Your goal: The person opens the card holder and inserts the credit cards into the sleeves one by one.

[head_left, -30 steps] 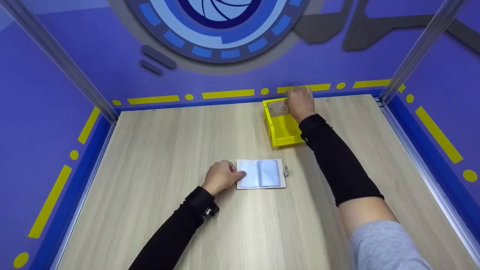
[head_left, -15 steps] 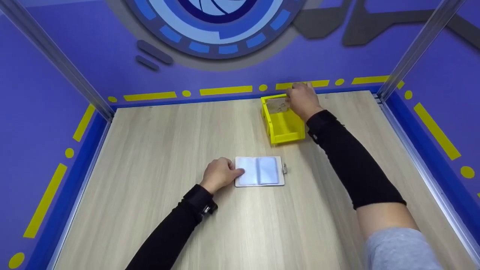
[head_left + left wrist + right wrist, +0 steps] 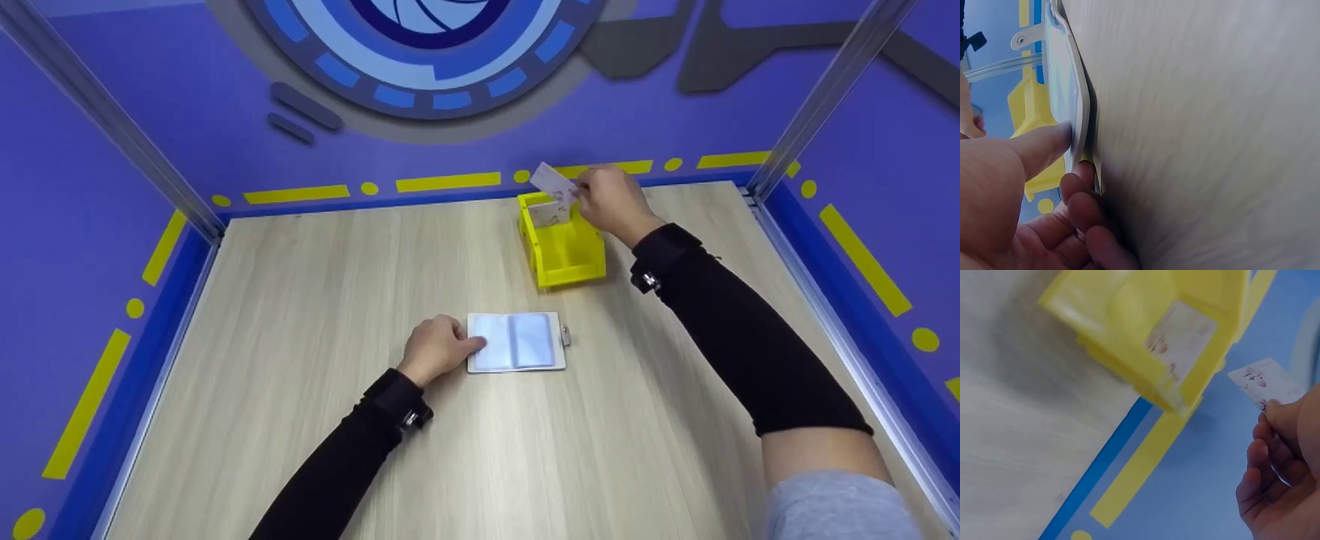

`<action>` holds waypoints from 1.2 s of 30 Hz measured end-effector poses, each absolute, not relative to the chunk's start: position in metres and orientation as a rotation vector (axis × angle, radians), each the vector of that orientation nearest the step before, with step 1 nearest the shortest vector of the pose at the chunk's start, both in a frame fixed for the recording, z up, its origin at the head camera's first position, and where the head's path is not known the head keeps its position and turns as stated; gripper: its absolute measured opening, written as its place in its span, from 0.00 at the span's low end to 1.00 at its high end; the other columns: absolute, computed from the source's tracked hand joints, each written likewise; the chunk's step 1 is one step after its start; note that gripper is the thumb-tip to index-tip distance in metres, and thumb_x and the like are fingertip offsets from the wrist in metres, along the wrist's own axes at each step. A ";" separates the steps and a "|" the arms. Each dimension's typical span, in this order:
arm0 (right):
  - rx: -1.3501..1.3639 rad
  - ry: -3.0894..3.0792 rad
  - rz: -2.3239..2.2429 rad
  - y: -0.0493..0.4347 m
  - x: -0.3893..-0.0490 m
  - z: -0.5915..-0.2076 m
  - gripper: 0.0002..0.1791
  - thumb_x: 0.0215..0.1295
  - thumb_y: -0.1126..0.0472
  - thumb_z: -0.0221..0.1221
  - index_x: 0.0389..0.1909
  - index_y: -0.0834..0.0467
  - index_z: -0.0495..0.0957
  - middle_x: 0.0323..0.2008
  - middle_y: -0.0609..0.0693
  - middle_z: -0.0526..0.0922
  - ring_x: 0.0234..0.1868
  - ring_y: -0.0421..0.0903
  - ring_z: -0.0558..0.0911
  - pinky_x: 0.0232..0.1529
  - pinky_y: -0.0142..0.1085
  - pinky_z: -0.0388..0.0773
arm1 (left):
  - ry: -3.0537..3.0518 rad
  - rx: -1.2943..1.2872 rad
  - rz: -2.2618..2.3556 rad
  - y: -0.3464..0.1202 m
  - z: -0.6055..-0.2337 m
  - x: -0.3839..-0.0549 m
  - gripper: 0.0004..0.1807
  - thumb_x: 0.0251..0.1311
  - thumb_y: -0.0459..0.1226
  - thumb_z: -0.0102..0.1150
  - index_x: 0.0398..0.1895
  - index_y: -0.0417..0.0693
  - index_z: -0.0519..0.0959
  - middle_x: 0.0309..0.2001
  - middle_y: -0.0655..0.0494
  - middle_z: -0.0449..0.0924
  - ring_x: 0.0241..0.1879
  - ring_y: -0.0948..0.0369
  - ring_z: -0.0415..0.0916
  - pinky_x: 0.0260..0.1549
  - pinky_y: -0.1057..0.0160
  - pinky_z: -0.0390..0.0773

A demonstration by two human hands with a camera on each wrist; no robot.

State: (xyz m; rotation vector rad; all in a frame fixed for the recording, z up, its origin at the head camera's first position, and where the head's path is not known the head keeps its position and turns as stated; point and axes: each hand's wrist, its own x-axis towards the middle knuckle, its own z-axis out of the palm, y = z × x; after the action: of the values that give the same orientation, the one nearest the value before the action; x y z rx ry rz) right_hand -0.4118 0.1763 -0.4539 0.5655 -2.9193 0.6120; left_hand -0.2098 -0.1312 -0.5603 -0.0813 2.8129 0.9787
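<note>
An open white card holder [image 3: 533,340] with clear sleeves and a snap strap [image 3: 1026,38] lies on the table. My left hand [image 3: 435,349] pinches its left edge, the thumb on the sleeve and the fingertips at the underside. Farther back, my right hand [image 3: 615,201] holds a pale printed card [image 3: 1269,379] by one corner between thumb and fingers, just above the rim of a yellow bin [image 3: 572,276]. Another printed card [image 3: 1182,340] leans inside against the bin's back wall.
The bin stands near the back wall [image 3: 450,161] of the booth. Blue-purple side panels [image 3: 75,225] and metal corner posts border the wooden table [image 3: 337,285].
The right hand has drawn a card up out of the yellow bin, tilting it above the rim. The left hand keeps its hold on the card holder.
</note>
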 end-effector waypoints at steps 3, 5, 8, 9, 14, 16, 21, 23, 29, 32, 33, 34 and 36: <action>0.587 -2.903 0.715 0.171 -0.395 -0.451 0.15 0.82 0.60 0.59 0.54 0.65 0.90 0.49 0.61 0.91 0.45 0.58 0.86 0.45 0.48 0.82 | 2.799 -0.095 0.974 -0.131 -0.559 -0.210 0.24 0.67 0.53 0.75 0.18 0.56 0.76 0.20 0.64 0.71 0.22 0.62 0.69 0.24 0.63 0.65; 0.601 -2.924 0.786 0.166 -0.380 -0.449 0.15 0.82 0.60 0.59 0.54 0.64 0.90 0.48 0.59 0.91 0.40 0.55 0.84 0.39 0.44 0.78 | 2.789 -0.102 0.974 -0.132 -0.558 -0.210 0.23 0.68 0.53 0.75 0.20 0.55 0.77 0.21 0.64 0.72 0.23 0.62 0.70 0.24 0.63 0.66; 0.637 -2.956 0.880 0.159 -0.356 -0.449 0.15 0.82 0.59 0.59 0.55 0.62 0.91 0.50 0.58 0.91 0.37 0.53 0.82 0.33 0.40 0.73 | 2.782 -0.107 0.965 -0.132 -0.556 -0.211 0.23 0.68 0.54 0.74 0.20 0.55 0.78 0.22 0.63 0.72 0.24 0.61 0.71 0.26 0.63 0.67; 0.655 -2.960 0.909 0.157 -0.348 -0.449 0.15 0.82 0.59 0.59 0.55 0.62 0.91 0.50 0.57 0.92 0.36 0.52 0.82 0.32 0.39 0.73 | 2.784 -0.109 0.959 -0.132 -0.555 -0.212 0.23 0.68 0.54 0.74 0.20 0.55 0.78 0.22 0.63 0.72 0.25 0.60 0.70 0.26 0.62 0.67; 0.753 -2.990 1.000 0.144 -0.319 -0.461 0.15 0.79 0.59 0.60 0.49 0.62 0.92 0.44 0.57 0.93 0.34 0.49 0.85 0.31 0.37 0.77 | 2.791 -0.111 0.935 -0.133 -0.555 -0.214 0.25 0.68 0.55 0.74 0.19 0.55 0.76 0.21 0.63 0.71 0.25 0.60 0.70 0.27 0.62 0.66; 0.762 -3.022 1.040 0.141 -0.310 -0.468 0.14 0.78 0.59 0.60 0.46 0.62 0.92 0.39 0.56 0.93 0.31 0.47 0.85 0.30 0.36 0.77 | 2.783 -0.108 0.935 -0.133 -0.556 -0.213 0.25 0.68 0.55 0.73 0.19 0.55 0.76 0.21 0.63 0.71 0.25 0.60 0.70 0.27 0.62 0.66; 0.748 -3.090 1.062 0.135 -0.291 -0.482 0.15 0.75 0.60 0.59 0.30 0.61 0.88 0.24 0.51 0.84 0.26 0.45 0.77 0.26 0.34 0.68 | 2.776 -0.114 0.937 -0.131 -0.557 -0.212 0.25 0.68 0.55 0.74 0.18 0.55 0.77 0.21 0.63 0.72 0.26 0.59 0.71 0.27 0.62 0.67; 0.714 -3.131 1.053 0.134 -0.285 -0.485 0.15 0.75 0.60 0.59 0.26 0.58 0.84 0.22 0.49 0.79 0.26 0.45 0.75 0.26 0.35 0.66 | 2.777 -0.119 0.939 -0.131 -0.556 -0.213 0.25 0.68 0.55 0.74 0.18 0.55 0.77 0.21 0.63 0.72 0.25 0.59 0.71 0.27 0.62 0.66; 0.629 -3.271 1.062 0.136 -0.268 -0.500 0.14 0.75 0.59 0.60 0.26 0.54 0.82 0.22 0.44 0.74 0.24 0.43 0.74 0.26 0.35 0.68 | 2.769 -0.118 0.940 -0.131 -0.557 -0.213 0.25 0.68 0.54 0.73 0.18 0.56 0.77 0.20 0.63 0.72 0.25 0.60 0.71 0.26 0.62 0.66; 0.631 -3.290 1.057 0.140 -0.261 -0.511 0.13 0.74 0.60 0.60 0.28 0.56 0.86 0.23 0.45 0.77 0.23 0.42 0.73 0.25 0.34 0.68 | 2.774 -0.112 0.942 -0.131 -0.558 -0.213 0.24 0.68 0.54 0.74 0.18 0.55 0.77 0.20 0.64 0.72 0.25 0.60 0.71 0.27 0.62 0.66; 0.635 -3.290 1.047 0.141 -0.259 -0.513 0.13 0.74 0.60 0.60 0.28 0.57 0.87 0.24 0.45 0.79 0.23 0.42 0.73 0.26 0.34 0.68 | 2.777 -0.110 0.943 -0.131 -0.558 -0.212 0.24 0.68 0.54 0.74 0.18 0.55 0.77 0.20 0.64 0.72 0.25 0.60 0.71 0.27 0.62 0.66; 0.632 -3.292 1.038 0.142 -0.257 -0.515 0.13 0.74 0.60 0.60 0.28 0.57 0.87 0.24 0.46 0.79 0.23 0.42 0.73 0.26 0.34 0.68 | 2.778 -0.108 0.945 -0.131 -0.558 -0.212 0.24 0.68 0.54 0.74 0.18 0.56 0.77 0.20 0.64 0.72 0.25 0.60 0.70 0.27 0.62 0.66; 0.612 -3.304 1.040 0.143 -0.253 -0.517 0.14 0.73 0.60 0.60 0.27 0.57 0.86 0.23 0.46 0.79 0.22 0.42 0.73 0.25 0.34 0.68 | 2.781 -0.108 0.952 -0.132 -0.559 -0.212 0.24 0.68 0.54 0.74 0.18 0.56 0.77 0.20 0.64 0.72 0.24 0.60 0.70 0.27 0.62 0.66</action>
State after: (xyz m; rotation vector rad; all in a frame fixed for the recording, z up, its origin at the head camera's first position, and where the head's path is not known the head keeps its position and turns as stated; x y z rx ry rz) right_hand -0.2529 0.1428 -0.5175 0.6118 -3.3045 1.0404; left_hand -0.2123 -0.1317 -0.5586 -0.1080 2.7806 0.9521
